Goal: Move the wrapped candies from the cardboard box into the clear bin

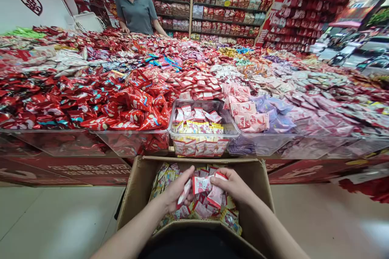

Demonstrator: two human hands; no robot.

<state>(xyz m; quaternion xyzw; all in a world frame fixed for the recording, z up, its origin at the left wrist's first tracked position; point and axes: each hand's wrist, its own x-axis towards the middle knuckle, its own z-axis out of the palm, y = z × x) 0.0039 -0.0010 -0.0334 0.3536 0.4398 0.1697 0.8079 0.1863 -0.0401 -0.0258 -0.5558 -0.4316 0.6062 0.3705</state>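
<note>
My left hand (pixel 180 191) is closed around a small white-and-red candy packet (pixel 184 191), its fingers curled above the cardboard box. Just to the right, my right hand (pixel 229 184) grips white-and-pink candy packets (pixel 216 194) with red ends, the thumb pressed on top. Below both hands, the open cardboard box (pixel 129 194) holds many loose packets, some pink and red, others yellow (pixel 229 219). Beyond the box stands a clear plastic bin (pixel 199 131) with similar packets, yellow-edged ones in rows at the front and red-edged ones behind.
Red candy bags (pixel 133 107) are heaped left of the clear bin, pink packets (pixel 251 119) and purple ones (pixel 272 107) to its right. A person in a grey shirt (pixel 135 10) stands behind the display. Stocked shelves (pixel 225 10) line the back; a street lies at right.
</note>
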